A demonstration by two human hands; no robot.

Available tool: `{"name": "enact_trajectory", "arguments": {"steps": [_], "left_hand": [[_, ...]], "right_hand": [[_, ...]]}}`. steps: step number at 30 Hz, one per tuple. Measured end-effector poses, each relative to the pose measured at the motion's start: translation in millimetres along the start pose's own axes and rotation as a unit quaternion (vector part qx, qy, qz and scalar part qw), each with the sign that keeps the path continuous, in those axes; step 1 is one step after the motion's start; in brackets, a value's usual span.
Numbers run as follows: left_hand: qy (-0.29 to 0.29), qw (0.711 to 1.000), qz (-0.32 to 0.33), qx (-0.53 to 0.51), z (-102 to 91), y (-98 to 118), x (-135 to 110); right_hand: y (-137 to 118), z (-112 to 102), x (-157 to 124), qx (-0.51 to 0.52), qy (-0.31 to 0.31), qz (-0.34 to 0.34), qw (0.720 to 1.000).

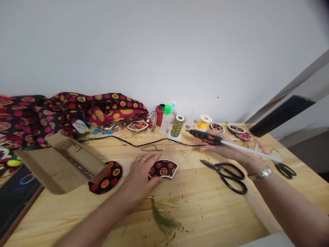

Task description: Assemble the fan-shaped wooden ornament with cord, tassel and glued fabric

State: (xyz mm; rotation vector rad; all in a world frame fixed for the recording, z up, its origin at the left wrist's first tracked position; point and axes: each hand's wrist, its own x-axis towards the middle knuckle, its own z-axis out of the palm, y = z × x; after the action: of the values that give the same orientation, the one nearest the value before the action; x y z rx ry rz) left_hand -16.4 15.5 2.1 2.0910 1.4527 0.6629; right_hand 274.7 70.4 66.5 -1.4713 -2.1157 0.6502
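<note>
My left hand (pixel 140 173), with a ring on one finger, grips the left end of a fan-shaped fabric piece (pixel 166 168), dark with red dots and a pale edge, on the table. Fingers lie at its top edge and the thumb at its lower edge. My right hand (pixel 228 151) is closed around a black hot glue gun (pixel 205 136), a long white glue stick (pixel 252 150) sticking out of its back. Its nozzle points left, above the table. Below the fabric piece lies a green thread tassel (pixel 164 218) with a yellow tie.
Black-handled scissors (pixel 218 167) lie below my right hand. An open cardboard box (pixel 66 168) partly covers a round fabric piece (pixel 109 178). Behind are a black cord (pixel 133 145), a green thread spool (pixel 177 127), a yellow spool (pixel 203 122), bottles and bunched patterned fabric (pixel 102 103).
</note>
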Motion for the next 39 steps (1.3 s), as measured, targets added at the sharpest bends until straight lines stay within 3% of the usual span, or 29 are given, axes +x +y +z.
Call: {"name": "enact_trajectory", "arguments": {"steps": [4, 12, 19, 23, 29, 32, 35, 39], "left_hand": [[-0.005, 1.0, -0.007, 0.008, -0.9, 0, 0], [-0.007, 1.0, -0.006, 0.018, 1.3, -2, 1], [-0.012, 1.0, -0.006, 0.025, 2.6, -3, 1], [-0.019, 0.999, -0.014, 0.027, 1.2, -2, 1], [-0.017, 0.999, -0.016, 0.025, 1.2, -1, 1], [-0.015, 1.0, -0.017, 0.021, 1.2, -1, 1], [-0.015, 0.999, -0.018, 0.022, 1.0, -1, 2], [-0.023, 0.999, -0.021, 0.027, 1.1, 0, 2]], "right_hand": [[0, 5, 5, -0.088, -0.099, -0.056, 0.99], [13, 5, -2, -0.306, -0.129, -0.202, 0.921], [31, -1, 11, -0.454, -0.118, -0.21, 0.858], [41, -4, 25, -0.487, -0.112, -0.239, 0.833], [61, -9, 38, -0.486, -0.103, -0.251, 0.831], [59, -10, 32, -0.472, -0.096, -0.245, 0.842], [44, -7, 17, -0.441, -0.063, -0.206, 0.871], [23, 3, -8, -0.414, -0.024, -0.089, 0.905]]}}
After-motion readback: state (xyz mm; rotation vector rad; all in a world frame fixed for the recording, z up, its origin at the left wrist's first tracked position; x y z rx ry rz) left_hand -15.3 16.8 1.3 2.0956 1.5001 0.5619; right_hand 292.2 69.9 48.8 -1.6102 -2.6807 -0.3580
